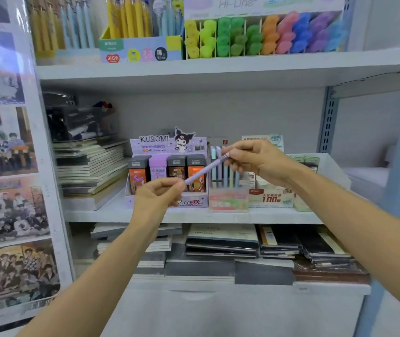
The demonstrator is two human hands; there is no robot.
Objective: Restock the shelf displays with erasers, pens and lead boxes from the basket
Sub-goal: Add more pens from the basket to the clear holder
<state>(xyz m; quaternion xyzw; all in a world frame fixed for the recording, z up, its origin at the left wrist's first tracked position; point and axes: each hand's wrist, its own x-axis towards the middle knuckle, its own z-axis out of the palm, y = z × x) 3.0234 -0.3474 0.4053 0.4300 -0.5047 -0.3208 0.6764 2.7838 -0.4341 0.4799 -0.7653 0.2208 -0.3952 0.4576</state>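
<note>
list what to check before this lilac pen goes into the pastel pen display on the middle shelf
1. Grip on the slim lilac pen: ok, left hand pinches its lower end, right hand its upper end.
2. Reach to the pink-fronted display of pastel pens: ok, on the white middle shelf just behind the pen.
3. Free slot there: cannot tell, right hand hides part.
4. Cap seated: cannot tell, blurred.
5. Clearance from the purple Kuromi lead box display: ok, it stands further left.
</note>
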